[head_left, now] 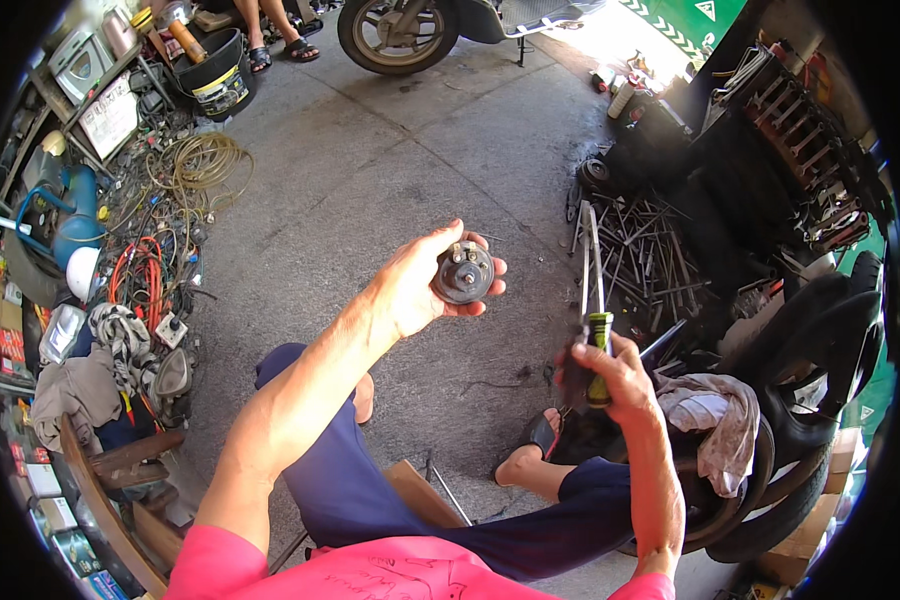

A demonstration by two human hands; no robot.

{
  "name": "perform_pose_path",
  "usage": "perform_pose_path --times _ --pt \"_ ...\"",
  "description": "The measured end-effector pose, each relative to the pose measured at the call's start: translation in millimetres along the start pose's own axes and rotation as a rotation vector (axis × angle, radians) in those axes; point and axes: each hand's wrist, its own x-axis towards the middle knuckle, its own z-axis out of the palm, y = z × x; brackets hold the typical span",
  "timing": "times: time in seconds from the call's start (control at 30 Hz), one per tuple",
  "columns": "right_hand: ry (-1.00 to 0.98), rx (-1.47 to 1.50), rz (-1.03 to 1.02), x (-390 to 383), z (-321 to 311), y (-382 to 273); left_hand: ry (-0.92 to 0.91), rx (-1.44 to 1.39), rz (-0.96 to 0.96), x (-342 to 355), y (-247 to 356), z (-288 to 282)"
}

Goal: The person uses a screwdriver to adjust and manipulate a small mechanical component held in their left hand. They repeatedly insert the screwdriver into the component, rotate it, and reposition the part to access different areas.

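A round, dark vehicle horn (pixel 464 274) lies face up in my left hand (pixel 417 283), which is stretched out over the middle of the floor. My fingers wrap round its edge, and its two metal terminals and centre bolt show on top. To the right, apart from the horn, my right hand (pixel 626 378) grips a screwdriver (pixel 599 345) with a yellow-green and black handle, its shaft pointing away from me. A second long, thin shaft (pixel 585 258) runs beside it from the same hand. The lower end of that one is dark and blurred.
A pile of metal rods (pixel 642 245) lies at right, with tyres (pixel 785 510) and a stained cloth (pixel 732 455) nearer me. Coiled cable (pixel 202 165), a black bucket (pixel 218 80) and clutter line the left. A two-wheeler's wheel (pixel 395 35) and another person's sandalled feet (pixel 295 48) are at the far side.
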Motion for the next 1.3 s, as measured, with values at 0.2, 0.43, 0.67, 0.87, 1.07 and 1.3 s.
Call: perform_pose_path --times 0.2,0.43,0.67,0.87,1.07,1.3 --pt "-0.321 -0.189 -0.004 -6.6 40.3 -18.8 -0.188 0.005 -0.193 -7.8 -0.4 9.4" --pt "-0.274 -0.131 -0.046 3.7 64.6 -7.9 -0.238 0.028 -0.168 -9.5 -8.8 16.4" --pt "-0.109 -0.402 -0.121 16.0 65.7 4.1 0.092 0.086 -0.168 -8.7 -12.5 11.6" --pt "0.096 -0.297 -0.241 12.8 53.1 -1.0 0.249 0.014 0.124 -15.5 0.1 0.3" --pt "0.121 -0.488 -0.293 -10.2 55.8 -13.4 0.258 -0.021 0.293 -12.2 7.9 -16.4" --pt "0.111 -0.458 -0.536 -20.8 63.2 -11.8 0.239 -0.049 0.347 -13.6 15.2 -18.4"
